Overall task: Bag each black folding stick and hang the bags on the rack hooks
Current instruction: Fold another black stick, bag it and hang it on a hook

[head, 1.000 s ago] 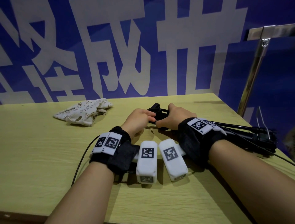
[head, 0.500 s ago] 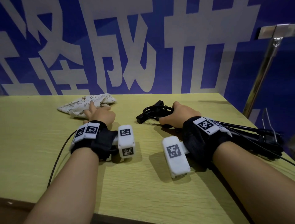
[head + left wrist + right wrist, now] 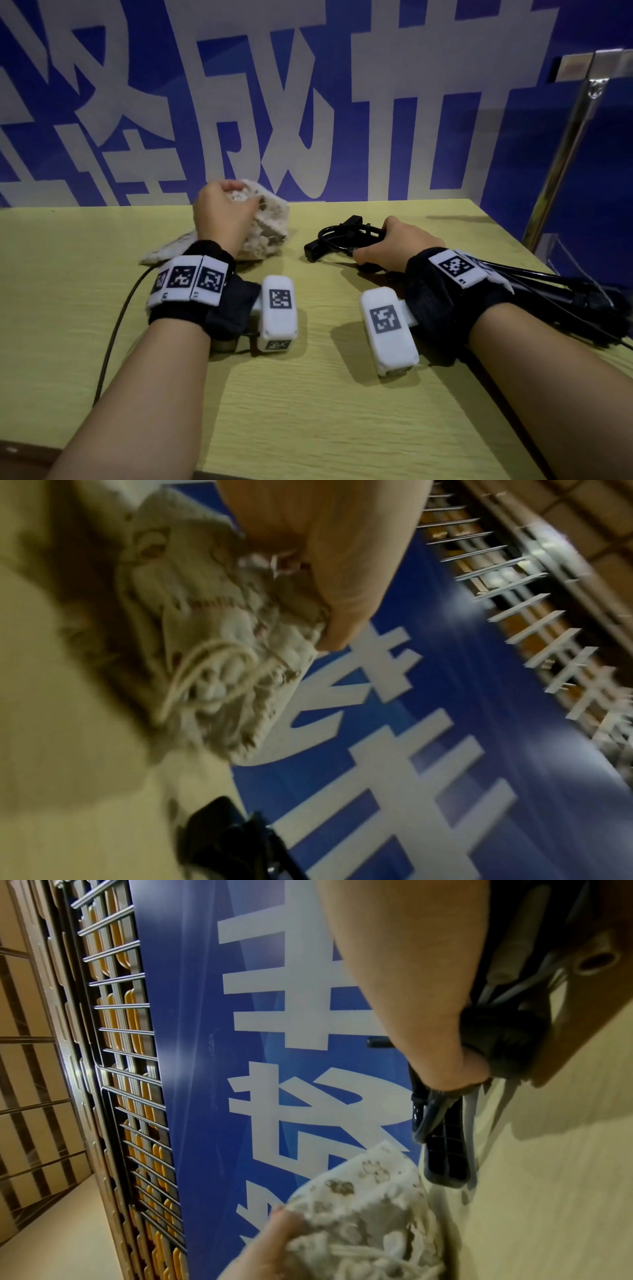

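2 forearms fill the lower frame in the head view, wrist bands and white tag blocks mid-frame, over the table. Past them, left hand at centre-left, right hand at centre-right.

Step in hand, as I judge it: bring the bag to the stick and open its mouth. To do it well: find the drawstring end first, spread the mouth with the left fingers, feed the stick's narrow end in first with its strap tucked so it doesn't snag, keep the stick steady on the table.

Left hand: fingers clenched round the bag, a bunched handful, bag lifted mostly off the table with a tail of cloth trailing low at left. Left wrist view shows fingers curled over crumpled cloth, cord loops hanging loose; bag mouth looks gathered, not open. Blurred there.

Right hand: fingers curled, grasping the stick near its head, thumb side toward the bag. Stick lies on the table at centre-right, black strap looped by the hand, and a black part juts left. Right wrist view: fingertips wrapped on the black body, ribbed end pointing at the bag.

Bag and stick near, not touching. Nothing bagged yet in view.

Farther right: a bundle of black rods behind the right wrist. Far: blue wall with white characters, metal post upper right. Hooks not clearly seen in the head view.
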{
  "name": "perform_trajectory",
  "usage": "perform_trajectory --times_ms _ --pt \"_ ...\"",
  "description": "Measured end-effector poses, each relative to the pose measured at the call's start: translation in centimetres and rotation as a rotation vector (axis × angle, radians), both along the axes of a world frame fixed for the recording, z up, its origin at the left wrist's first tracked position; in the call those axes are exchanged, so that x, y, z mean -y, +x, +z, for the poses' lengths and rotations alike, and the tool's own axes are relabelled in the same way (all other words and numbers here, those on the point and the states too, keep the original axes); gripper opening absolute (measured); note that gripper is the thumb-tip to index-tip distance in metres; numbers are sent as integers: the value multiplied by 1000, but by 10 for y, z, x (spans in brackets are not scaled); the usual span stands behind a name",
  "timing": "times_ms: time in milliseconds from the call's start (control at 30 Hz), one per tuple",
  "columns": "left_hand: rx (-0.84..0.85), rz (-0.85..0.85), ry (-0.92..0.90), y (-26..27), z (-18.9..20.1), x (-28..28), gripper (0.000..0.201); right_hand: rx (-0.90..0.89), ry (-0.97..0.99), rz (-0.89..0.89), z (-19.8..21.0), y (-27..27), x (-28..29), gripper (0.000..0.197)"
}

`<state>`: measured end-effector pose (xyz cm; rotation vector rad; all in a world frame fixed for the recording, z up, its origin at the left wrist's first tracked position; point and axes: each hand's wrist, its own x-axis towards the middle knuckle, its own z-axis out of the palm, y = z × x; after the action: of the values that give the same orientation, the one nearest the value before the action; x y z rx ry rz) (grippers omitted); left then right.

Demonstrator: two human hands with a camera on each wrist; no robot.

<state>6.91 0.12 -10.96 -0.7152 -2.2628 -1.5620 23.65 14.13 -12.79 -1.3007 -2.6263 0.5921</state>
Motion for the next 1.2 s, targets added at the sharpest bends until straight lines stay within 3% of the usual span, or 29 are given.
perform_trajectory --times_ms 100,233,300,433,500,600,733,900,1000,1100,1200 --pt "128 -297 279 22 13 -1 32 -6 1 -36 0 7 -5 58" --pt "288 -608 554 32 23 -1 52 -16 3 -54 0 11 -8 55" --pt "299 -612 460 28 18 -1 51 -20 9 -53 -1 11 -9 54" --pt "-43 -389 -162 23 0 -3 36 -62 -16 -55 -1 12 -10 43" --pt "-221 -383 -247 29 -3 -4 32 -92 -26 -62 0 15 -11 37" --pt "-390 -469 -306 34 -2 -3 45 -120 -39 -80 1 20 -15 31" --pt "-351 -599 -440 35 -5 -3 48 -132 -35 -160 3 32 -25 32" --pt "-307 -431 -647 30 -10 -5 47 -182 -73 -220 8 52 -39 39" --pt "-235 -416 -635 30 -13 -6 38 -276 -61 -209 15 56 -36 40" --pt "-257 -403 -492 31 -10 -6 30 -366 16 -147 27 57 -26 33" --pt "-130 -321 -298 31 -7 -6 28 -447 99 -69 38 56 -10 27"
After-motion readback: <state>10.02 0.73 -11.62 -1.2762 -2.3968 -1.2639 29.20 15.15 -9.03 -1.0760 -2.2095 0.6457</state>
